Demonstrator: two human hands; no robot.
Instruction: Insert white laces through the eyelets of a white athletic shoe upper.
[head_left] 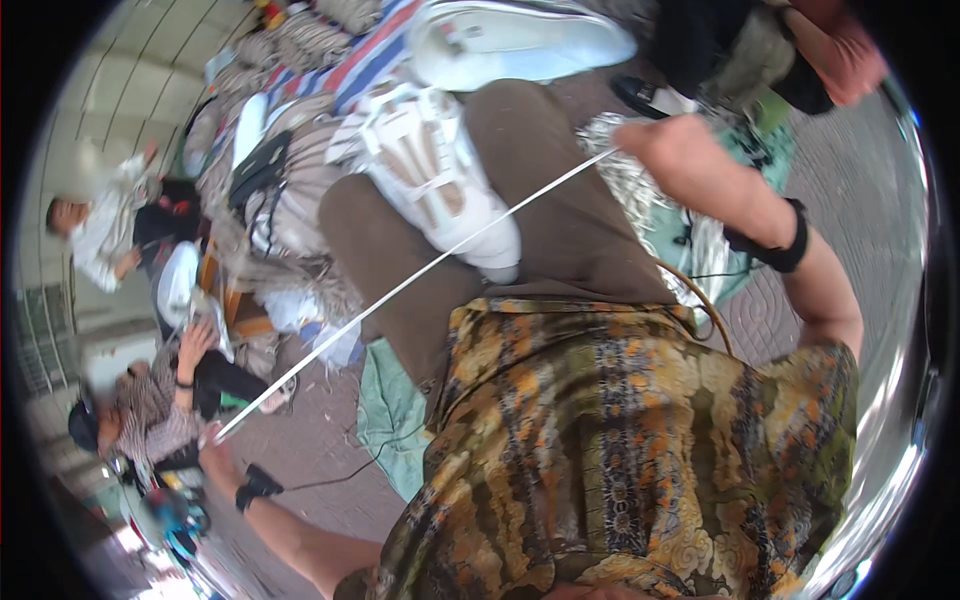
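A white cord [448,252] runs straight and taut between the person's two hands, slanting across the lap [570,220] from beyond its left edge to just past the right knee. The right hand [665,148] is a closed fist, its fingers wrapped on one end of the stretch; motion blurs them. The left hand [214,447], held out over the floor [310,500], has its fingers closed on the other end, small and partly blurred. Between the two grips the cord hangs free of the fingers, crossing in front of a white shoe [450,195] near its toe; whether it touches the shoe cannot be told. The shoe lies between the thighs, toe toward the body, apart from both hands.

Just beside the right fist, at the lap's right edge, a heap of white strands [630,190] lies on a green sheet [770,165]. Each wrist wears a black band [800,236]. Beyond the knees lies a large white oblong piece [520,45] next to a striped cloth [372,52].
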